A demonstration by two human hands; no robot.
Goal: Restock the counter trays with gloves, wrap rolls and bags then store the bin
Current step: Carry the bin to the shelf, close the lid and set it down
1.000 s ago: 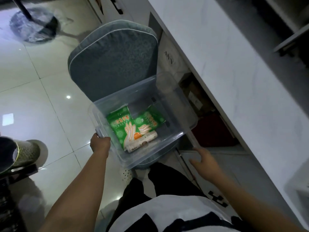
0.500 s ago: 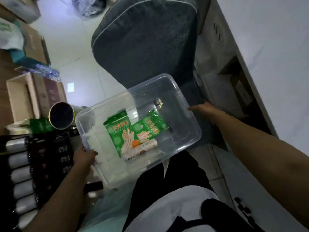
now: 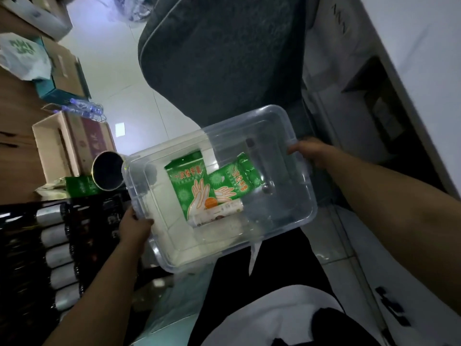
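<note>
Risk, slip: bin is carried clear of any support, held only at two opposite rims; smooth plastic, so a loosened hold on either side would likely drop that end.
Risk, shifting load: contents sit loose toward one half of the floor; if the bin tips, they would probably slide to the low wall and pull it further over.
Risk, surroundings: dark bottles stand just beside the near-left corner, a metal cup just beside the left rim; a swing to the left could knock them.
Left hand: closed around the left rim, thumb lying over the lip on the inside, remaining fingers hidden beneath the rim.
Roll: white, lying on the bin floor, touching the near edge of the glove packs.
Glove packs: two green packets, flat on the floor, overlapping, the left one uppermost.
Right hand: gripping the right rim at the far corner, fingers curled over the lip; fingertips not clear through the plastic.
Chair: grey cushioned back, just beyond the bin's far rim; touching or not, cannot tell.
Counter: white top at far right, well apart from the bin; no trays visible here.
Stage, by judgement: bin being carried, goods not yet unloaded.
</note>
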